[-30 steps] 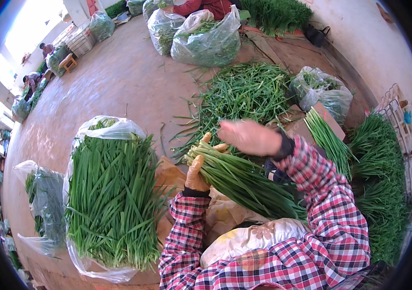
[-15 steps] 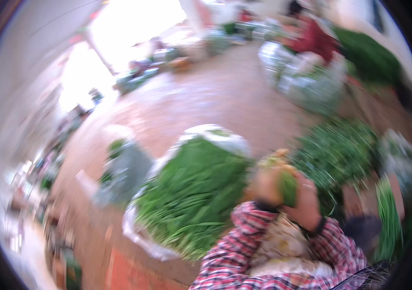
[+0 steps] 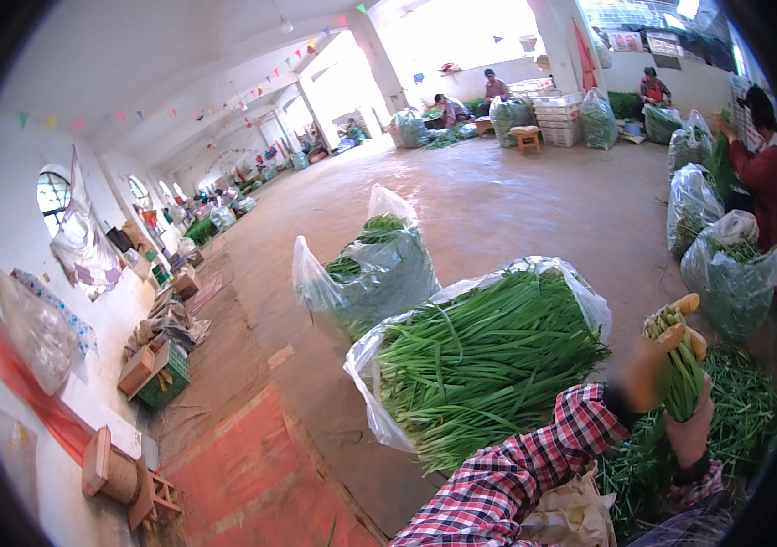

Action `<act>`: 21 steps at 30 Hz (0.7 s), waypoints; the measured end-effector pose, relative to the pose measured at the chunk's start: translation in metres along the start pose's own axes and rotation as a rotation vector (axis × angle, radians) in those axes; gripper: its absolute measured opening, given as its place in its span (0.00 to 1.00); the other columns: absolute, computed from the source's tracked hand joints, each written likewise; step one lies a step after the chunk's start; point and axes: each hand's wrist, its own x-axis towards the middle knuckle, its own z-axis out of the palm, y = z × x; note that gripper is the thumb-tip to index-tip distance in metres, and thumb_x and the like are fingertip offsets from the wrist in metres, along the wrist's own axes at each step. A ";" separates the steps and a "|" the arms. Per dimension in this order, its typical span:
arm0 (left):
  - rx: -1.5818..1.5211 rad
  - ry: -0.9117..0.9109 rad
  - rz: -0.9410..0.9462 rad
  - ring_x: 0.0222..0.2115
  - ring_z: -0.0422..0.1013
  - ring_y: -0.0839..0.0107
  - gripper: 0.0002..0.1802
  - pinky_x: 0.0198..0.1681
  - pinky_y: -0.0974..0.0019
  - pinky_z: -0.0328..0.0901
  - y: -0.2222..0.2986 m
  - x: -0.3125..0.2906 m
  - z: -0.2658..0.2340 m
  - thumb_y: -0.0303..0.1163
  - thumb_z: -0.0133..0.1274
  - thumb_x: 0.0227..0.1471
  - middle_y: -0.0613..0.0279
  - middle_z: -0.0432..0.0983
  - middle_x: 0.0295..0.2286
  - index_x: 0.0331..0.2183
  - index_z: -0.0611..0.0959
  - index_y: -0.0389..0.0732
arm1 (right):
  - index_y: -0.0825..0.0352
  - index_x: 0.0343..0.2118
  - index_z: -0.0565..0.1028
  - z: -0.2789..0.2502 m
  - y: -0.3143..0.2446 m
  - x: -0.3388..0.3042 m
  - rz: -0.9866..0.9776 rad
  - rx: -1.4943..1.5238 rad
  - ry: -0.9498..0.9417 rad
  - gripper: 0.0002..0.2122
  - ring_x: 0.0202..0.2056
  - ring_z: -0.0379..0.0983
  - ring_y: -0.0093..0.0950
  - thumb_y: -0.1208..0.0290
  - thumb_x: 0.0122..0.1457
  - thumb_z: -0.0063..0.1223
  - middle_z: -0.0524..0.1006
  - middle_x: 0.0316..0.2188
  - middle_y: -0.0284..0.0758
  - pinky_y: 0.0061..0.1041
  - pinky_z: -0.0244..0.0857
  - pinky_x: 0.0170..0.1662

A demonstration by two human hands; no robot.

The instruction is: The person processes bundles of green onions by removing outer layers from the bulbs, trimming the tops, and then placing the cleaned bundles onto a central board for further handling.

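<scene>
A bunch of chives (image 3: 683,383) stands upright between my hands at the lower right. My left hand (image 3: 651,369), partly blurred and with yellow coverings on its fingers, closes round the upper part, where the pale stem ends show. Lower down, my right hand (image 3: 691,427) wraps the green part from the right side. Just left of my hands lies a large heap of long green chives (image 3: 489,351) on an open clear plastic bag (image 3: 366,369). Loose green leaves (image 3: 735,401) are piled behind and under my right hand. Tan cloth (image 3: 571,510) shows below my left forearm.
Another plastic bag of greens (image 3: 370,273) stands beyond the heap. A red board (image 3: 256,474) lies on the floor at lower left, near a wooden stool (image 3: 147,497). At right, a person in dark red (image 3: 765,178) sits behind filled bags (image 3: 735,273). More people sit far back.
My view has swung up and left, so the heap and my hands appear further right. The bunch stays in both hands, now seen upright with its stem ends up.
</scene>
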 end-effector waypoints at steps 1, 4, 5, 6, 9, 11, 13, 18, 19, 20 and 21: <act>-0.021 0.091 -0.006 0.26 0.72 0.69 0.30 0.32 0.65 0.70 -0.001 0.000 -0.001 0.41 0.50 0.53 0.57 0.73 0.32 0.54 0.61 0.42 | 0.69 0.48 0.61 -0.009 0.001 0.003 0.047 0.000 -0.054 0.25 0.42 0.71 0.35 0.78 0.45 0.55 0.72 0.41 0.44 0.27 0.63 0.43; -0.010 0.222 0.050 0.29 0.73 0.68 0.21 0.37 0.63 0.69 -0.003 -0.002 -0.006 0.41 0.48 0.55 0.56 0.74 0.35 0.47 0.70 0.40 | 0.68 0.44 0.62 -0.039 0.020 0.013 -0.148 -0.385 -0.011 0.24 0.36 0.70 0.44 0.76 0.42 0.58 0.71 0.34 0.45 0.33 0.63 0.39; 0.055 0.189 0.087 0.29 0.73 0.67 0.19 0.39 0.62 0.68 -0.001 -0.002 -0.009 0.41 0.46 0.56 0.55 0.75 0.34 0.44 0.73 0.39 | 0.68 0.43 0.62 -0.051 0.032 0.016 -0.211 -0.506 0.007 0.24 0.35 0.69 0.45 0.76 0.41 0.59 0.71 0.32 0.44 0.35 0.63 0.39; 0.135 0.147 0.086 0.30 0.73 0.66 0.17 0.41 0.61 0.68 0.002 -0.002 -0.012 0.41 0.45 0.57 0.55 0.76 0.34 0.41 0.75 0.38 | 0.70 0.43 0.63 -0.064 0.046 0.020 -0.300 -0.655 -0.020 0.26 0.35 0.67 0.45 0.76 0.38 0.60 0.70 0.32 0.44 0.37 0.62 0.38; 0.314 0.198 0.481 0.31 0.73 0.63 0.18 0.45 0.58 0.65 0.020 0.000 -0.027 0.41 0.40 0.59 0.55 0.76 0.27 0.35 0.76 0.35 | 0.71 0.42 0.63 -0.113 0.085 0.016 -0.474 -0.974 0.119 0.25 0.35 0.66 0.45 0.74 0.38 0.59 0.69 0.32 0.44 0.39 0.61 0.36; 0.319 0.109 0.386 0.31 0.73 0.61 0.21 0.49 0.57 0.62 0.024 -0.001 -0.035 0.39 0.36 0.61 0.54 0.77 0.24 0.31 0.76 0.32 | 0.71 0.38 0.65 -0.136 0.102 0.012 -0.368 -1.116 0.070 0.17 0.32 0.66 0.44 0.75 0.44 0.52 0.69 0.28 0.43 0.40 0.60 0.34; 0.517 0.219 0.265 0.32 0.71 0.69 0.18 0.43 0.65 0.63 0.016 0.002 -0.040 0.36 0.38 0.60 0.56 0.76 0.28 0.28 0.76 0.33 | 0.71 0.36 0.65 -0.145 0.107 0.002 -0.117 -1.282 -0.111 0.12 0.30 0.67 0.42 0.75 0.47 0.48 0.69 0.25 0.41 0.39 0.60 0.33; 1.048 -0.063 0.284 0.44 0.65 0.62 0.21 0.49 0.64 0.58 -0.043 0.011 -0.036 0.41 0.51 0.50 0.50 0.69 0.42 0.42 0.71 0.37 | 0.67 0.35 0.68 -0.136 0.090 -0.016 -0.339 -1.356 -0.239 0.09 0.27 0.68 0.34 0.73 0.50 0.45 0.71 0.24 0.37 0.35 0.61 0.33; 1.456 -0.211 0.323 0.48 0.62 0.57 0.30 0.52 0.60 0.56 -0.048 0.009 -0.036 0.41 0.54 0.48 0.45 0.65 0.46 0.50 0.65 0.40 | 0.66 0.36 0.69 -0.133 0.087 -0.018 -0.396 -1.317 -0.273 0.10 0.28 0.69 0.33 0.72 0.50 0.45 0.71 0.25 0.37 0.34 0.62 0.34; 1.871 -0.332 0.389 0.53 0.59 0.52 0.41 0.55 0.57 0.54 -0.053 0.005 -0.038 0.41 0.57 0.45 0.41 0.61 0.51 0.58 0.59 0.44 | 0.65 0.39 0.71 -0.131 0.085 -0.017 -0.511 -1.006 -0.161 0.12 0.33 0.70 0.33 0.70 0.52 0.46 0.73 0.31 0.37 0.33 0.64 0.38; 1.911 -0.415 0.205 0.54 0.57 0.51 0.47 0.55 0.55 0.54 -0.056 0.001 -0.041 0.40 0.59 0.41 0.40 0.59 0.52 0.59 0.54 0.47 | 0.64 0.40 0.71 -0.130 0.085 -0.016 -0.436 -0.932 -0.190 0.12 0.34 0.70 0.32 0.70 0.53 0.45 0.73 0.33 0.37 0.33 0.64 0.40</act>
